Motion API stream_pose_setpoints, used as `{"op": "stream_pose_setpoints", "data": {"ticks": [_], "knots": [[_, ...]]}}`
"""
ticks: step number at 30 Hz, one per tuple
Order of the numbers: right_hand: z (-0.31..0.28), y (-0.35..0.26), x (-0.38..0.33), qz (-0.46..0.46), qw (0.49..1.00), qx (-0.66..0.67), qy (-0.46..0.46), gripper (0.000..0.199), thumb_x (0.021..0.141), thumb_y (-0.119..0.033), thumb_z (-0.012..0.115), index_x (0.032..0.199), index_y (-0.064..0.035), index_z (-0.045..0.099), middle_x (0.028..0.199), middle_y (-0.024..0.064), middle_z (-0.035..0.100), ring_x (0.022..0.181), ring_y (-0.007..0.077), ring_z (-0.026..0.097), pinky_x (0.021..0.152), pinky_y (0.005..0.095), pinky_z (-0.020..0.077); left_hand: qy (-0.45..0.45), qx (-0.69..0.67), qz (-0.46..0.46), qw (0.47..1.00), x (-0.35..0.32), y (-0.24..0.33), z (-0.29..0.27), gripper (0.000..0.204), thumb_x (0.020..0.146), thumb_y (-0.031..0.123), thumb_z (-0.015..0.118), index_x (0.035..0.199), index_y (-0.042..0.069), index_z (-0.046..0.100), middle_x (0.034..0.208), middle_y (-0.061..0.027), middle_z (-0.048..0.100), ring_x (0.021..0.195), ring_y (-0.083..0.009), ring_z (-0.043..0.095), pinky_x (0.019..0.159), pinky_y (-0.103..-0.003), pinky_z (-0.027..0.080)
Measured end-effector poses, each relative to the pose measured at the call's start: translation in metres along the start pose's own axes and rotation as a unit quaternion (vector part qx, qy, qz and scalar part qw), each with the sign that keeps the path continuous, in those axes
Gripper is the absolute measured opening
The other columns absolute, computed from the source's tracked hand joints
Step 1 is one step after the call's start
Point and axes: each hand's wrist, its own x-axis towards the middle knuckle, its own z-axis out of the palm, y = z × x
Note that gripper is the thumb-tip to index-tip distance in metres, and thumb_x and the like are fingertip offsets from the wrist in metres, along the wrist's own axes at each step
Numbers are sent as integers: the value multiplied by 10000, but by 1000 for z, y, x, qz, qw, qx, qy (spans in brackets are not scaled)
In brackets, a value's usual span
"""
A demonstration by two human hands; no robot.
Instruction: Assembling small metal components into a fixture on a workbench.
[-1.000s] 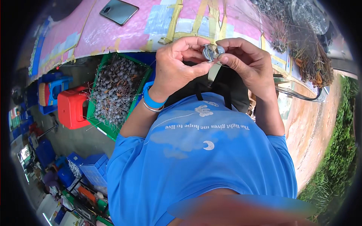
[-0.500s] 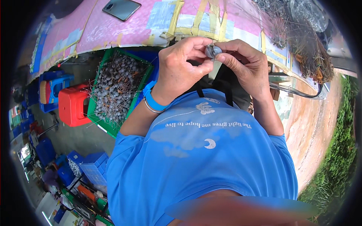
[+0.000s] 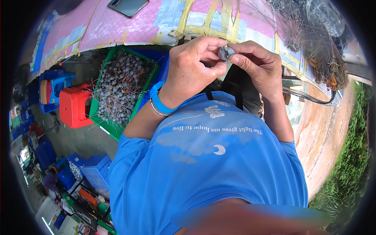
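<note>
Left hand (image 3: pixel 196 64) and right hand (image 3: pixel 260 64) pinch a smooth, rounded grey piece (image 3: pixel 225 53) beside the pink, tape-patched desk (image 3: pixel 105 25); a red plastic stool (image 3: pixel 70 107) stands on grey floor (image 3: pixel 72 141).

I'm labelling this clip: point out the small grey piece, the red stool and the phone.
Small grey piece (image 3: pixel 223 54), head view: rounded side.
Red stool (image 3: pixel 71 106), head view: broad face.
Phone (image 3: pixel 128 5), head view: flat face.

Left hand (image 3: pixel 194 62) and right hand (image 3: pixel 261 64) close together, both in thumb-and-finger pinches
</note>
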Motion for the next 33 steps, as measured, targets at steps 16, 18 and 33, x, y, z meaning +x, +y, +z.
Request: {"op": "stream_pose_setpoints", "data": {"ticks": [16, 18, 33], "knots": [[-21, 25, 16, 64, 989, 132, -23, 271, 925, -167, 672, 1141, -4, 684, 1005, 71, 703, 928, 132, 640, 861, 279, 511, -47, -144, -78, 985, 6, -21, 13, 417, 764, -149, 686, 1157, -11, 657, 1310, -147, 595, 906, -192, 713, 778, -260, 594], [-18, 28, 16, 66, 982, 172, -44, 302, 932, -177, 664, 1178, 0, 663, 1039, 84, 695, 937, 141, 639, 861, 284, 514, -45, -149, -81, 984, 7, -22, 16, 389, 766, -133, 702, 1135, -17, 663, 1278, -145, 612, 891, -182, 712, 768, -257, 596], [0, 36, 21, -14, 973, 229, 19, 314, 941, -183, 634, 1164, 34, 599, 1066, 142, 655, 987, 223, 627, 876, 335, 501, -42, -235, -230, 943, 26, 18, 8, 403, 795, -92, 662, 1186, -52, 575, 988, -51, 675, 885, -128, 670, 729, -253, 548]]}}
